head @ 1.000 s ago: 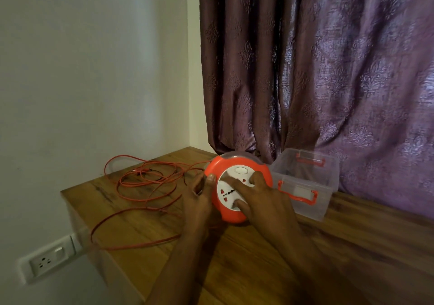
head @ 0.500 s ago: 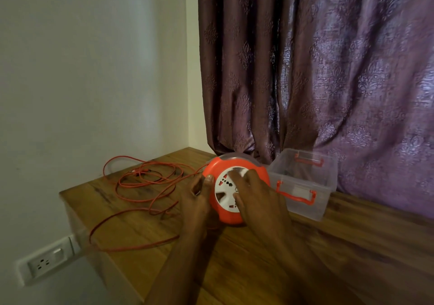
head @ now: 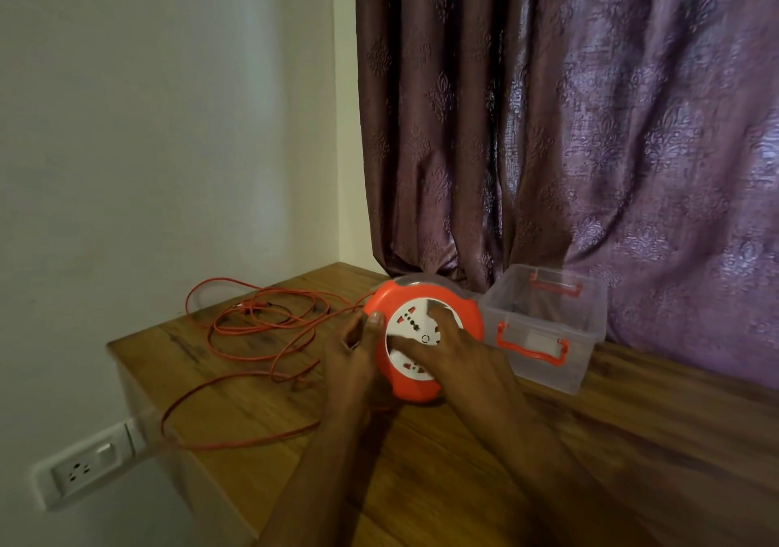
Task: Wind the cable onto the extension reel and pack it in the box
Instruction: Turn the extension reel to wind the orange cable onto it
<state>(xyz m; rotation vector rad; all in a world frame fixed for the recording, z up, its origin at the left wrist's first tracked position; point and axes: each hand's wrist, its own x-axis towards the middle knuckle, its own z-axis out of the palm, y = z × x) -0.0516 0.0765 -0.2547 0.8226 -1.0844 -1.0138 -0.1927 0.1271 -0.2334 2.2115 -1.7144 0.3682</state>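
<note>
Rotated since a second ago, the white socket face of the orange extension reel (head: 415,338) shows its sockets at new angles. Left hand (head: 356,352) grips the reel's rim; right hand (head: 457,354) lies spread across its face. Loose cable (head: 261,327) sprawls on the worktop (head: 463,462), clear box (head: 548,327) just beside the reel.
</note>
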